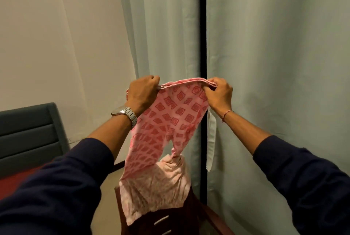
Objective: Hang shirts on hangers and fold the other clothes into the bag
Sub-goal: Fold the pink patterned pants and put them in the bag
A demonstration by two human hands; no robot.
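I hold up a pair of pink trousers [170, 119] printed with red squares, gripped by the waistband at chest height in front of the curtain. My left hand [143, 94], with a steel watch on its wrist, pinches the waistband's left end. My right hand [218, 92], with a thin red thread on its wrist, pinches the right end. The trousers hang down; one leg is turned inside out and shows pale pink, bunched at the bottom over a chair. No hanger or bag is in view.
A dark wooden chair [191, 215] stands below the trousers. Pale green curtains [274, 64] with a dark gap fill the right side. A grey padded headboard [30, 132] and red bed cover [13, 181] lie at the left, under a cream wall.
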